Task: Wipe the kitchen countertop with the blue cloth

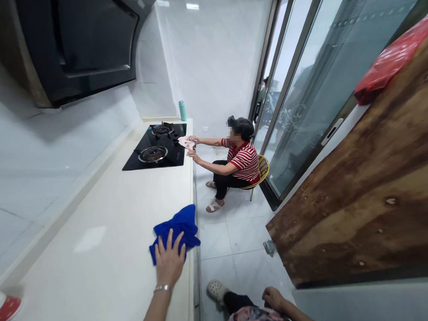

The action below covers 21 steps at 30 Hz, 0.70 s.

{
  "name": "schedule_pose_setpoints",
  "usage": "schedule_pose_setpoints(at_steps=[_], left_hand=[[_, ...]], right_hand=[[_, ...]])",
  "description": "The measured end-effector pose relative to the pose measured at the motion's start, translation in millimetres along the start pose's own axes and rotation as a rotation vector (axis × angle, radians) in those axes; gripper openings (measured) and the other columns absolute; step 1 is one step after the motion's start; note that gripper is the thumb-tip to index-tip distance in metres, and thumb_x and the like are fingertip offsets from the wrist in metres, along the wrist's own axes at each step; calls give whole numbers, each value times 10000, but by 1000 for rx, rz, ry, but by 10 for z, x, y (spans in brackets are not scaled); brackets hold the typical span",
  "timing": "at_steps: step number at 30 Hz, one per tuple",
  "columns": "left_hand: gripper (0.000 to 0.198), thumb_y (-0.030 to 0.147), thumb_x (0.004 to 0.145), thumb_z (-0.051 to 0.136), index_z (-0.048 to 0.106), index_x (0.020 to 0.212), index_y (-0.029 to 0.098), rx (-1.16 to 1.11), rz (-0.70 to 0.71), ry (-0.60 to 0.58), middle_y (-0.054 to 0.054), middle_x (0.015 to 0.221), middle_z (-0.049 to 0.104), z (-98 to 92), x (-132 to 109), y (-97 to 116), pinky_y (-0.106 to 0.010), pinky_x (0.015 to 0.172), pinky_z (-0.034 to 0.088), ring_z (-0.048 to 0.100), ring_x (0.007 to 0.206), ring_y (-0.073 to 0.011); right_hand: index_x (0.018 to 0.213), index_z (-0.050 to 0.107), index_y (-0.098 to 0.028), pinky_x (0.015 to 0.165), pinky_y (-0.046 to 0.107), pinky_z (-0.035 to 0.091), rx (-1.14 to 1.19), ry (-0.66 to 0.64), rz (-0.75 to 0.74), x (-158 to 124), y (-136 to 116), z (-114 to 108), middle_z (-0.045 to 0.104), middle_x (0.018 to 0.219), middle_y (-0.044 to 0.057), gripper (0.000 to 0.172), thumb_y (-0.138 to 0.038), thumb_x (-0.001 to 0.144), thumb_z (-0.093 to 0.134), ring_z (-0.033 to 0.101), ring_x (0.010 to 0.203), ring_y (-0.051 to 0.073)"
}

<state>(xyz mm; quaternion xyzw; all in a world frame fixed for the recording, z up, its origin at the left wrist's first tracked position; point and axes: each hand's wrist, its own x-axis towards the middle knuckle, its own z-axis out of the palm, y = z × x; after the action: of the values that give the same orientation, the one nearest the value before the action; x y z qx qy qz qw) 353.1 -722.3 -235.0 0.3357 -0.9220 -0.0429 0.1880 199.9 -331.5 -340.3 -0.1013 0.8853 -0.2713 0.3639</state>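
My left hand (169, 260) lies flat, fingers spread, on a blue cloth (177, 227) near the front edge of the white counter (107, 241). A silver bracelet is on that wrist. My right hand (273, 297) rests low on my thigh, fingers curled, with nothing visible in it. My foot in a white clog (216, 289) stands on the tiled floor below.
A black gas hob (156, 146) sits further along the counter, with a green bottle (182, 110) behind it. Another person in a striped shirt (240, 159) sits on a yellow chair, holding a pale cloth on the hob. A black hood hangs above. A wooden door (371, 191) and glass sliding doors stand right.
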Motion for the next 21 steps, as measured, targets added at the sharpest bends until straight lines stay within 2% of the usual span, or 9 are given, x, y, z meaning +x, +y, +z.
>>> schedule_pose_setpoints(at_steps=[3, 5, 8, 10, 12, 15, 17, 19, 21], left_hand=[[488, 360, 1035, 510, 646, 1501, 319, -15, -51, 12, -79, 1711, 440, 46, 233, -42, -675, 1269, 309, 285, 1606, -456], [489, 354, 1040, 494, 642, 1505, 318, -25, -55, 26, -79, 1707, 446, 51, 203, -66, -666, 1262, 330, 316, 1596, -444], [485, 327, 1052, 451, 658, 1490, 314, -25, -45, 51, -74, 1688, 476, -1, -85, -87, -642, 1248, 369, 369, 1573, -419], [485, 314, 1056, 431, 672, 1477, 305, -19, -31, 74, -69, 1680, 488, -65, -384, -92, -625, 1232, 402, 398, 1556, -413], [487, 310, 1057, 422, 678, 1470, 298, -19, -13, 97, -63, 1678, 492, -130, -720, -98, -608, 1207, 441, 422, 1540, -411], [490, 303, 1043, 441, 671, 1476, 297, -57, 9, 115, -51, 1656, 523, -193, -1217, -141, -582, 1181, 484, 454, 1524, -389], [487, 311, 1032, 446, 683, 1457, 277, -131, 14, 119, -59, 1584, 603, -221, -1513, -201, -539, 1164, 519, 509, 1492, -349], [478, 341, 1030, 423, 712, 1402, 257, -240, -19, 119, -65, 1455, 706, -269, -1784, -281, -464, 1108, 578, 621, 1389, -286], [479, 389, 1028, 390, 733, 1335, 257, -335, -116, 121, -64, 1289, 787, -361, -2047, -364, -397, 996, 638, 731, 1209, -243]], right_hand=[[363, 402, -238, 547, 326, 525, -10, -42, -28, 54, -176, -68, 525, 424, 14, 172, -246, 481, 527, 686, 524, 253], [438, 425, -251, 495, 330, 499, -11, -49, -60, 84, -340, -138, 532, 452, 5, 128, -274, 517, 523, 644, 483, 244], [560, 460, -274, 546, 371, 544, -6, -21, -181, 142, -691, -210, 586, 541, 14, 76, -288, 605, 520, 681, 570, 264], [653, 526, -281, 738, 423, 605, 3, 13, -311, 178, -1006, -202, 670, 668, 42, 29, -257, 669, 524, 740, 745, 281], [808, 628, -279, 944, 440, 590, 18, 33, -439, 182, -1385, -133, 749, 860, 68, 152, -205, 713, 536, 754, 945, 279], [1142, 693, -263, 1077, 418, 553, 16, 35, -700, 64, -2032, 96, 771, 1131, 77, 437, -125, 748, 561, 715, 1146, 239], [1377, 620, -223, 1101, 432, 552, -68, 46, -1096, -110, -2446, 336, 723, 1308, 121, 570, -129, 818, 560, 668, 1244, 238], [1556, 482, -184, 1208, 469, 472, -178, -4, -1372, -340, -2756, 643, 605, 1506, 164, 684, -233, 887, 617, 551, 1417, 263], [1625, 407, -190, 1271, 530, 384, -326, -94, -1458, -584, -2898, 982, 521, 1600, 166, 760, -385, 937, 666, 447, 1516, 307]])
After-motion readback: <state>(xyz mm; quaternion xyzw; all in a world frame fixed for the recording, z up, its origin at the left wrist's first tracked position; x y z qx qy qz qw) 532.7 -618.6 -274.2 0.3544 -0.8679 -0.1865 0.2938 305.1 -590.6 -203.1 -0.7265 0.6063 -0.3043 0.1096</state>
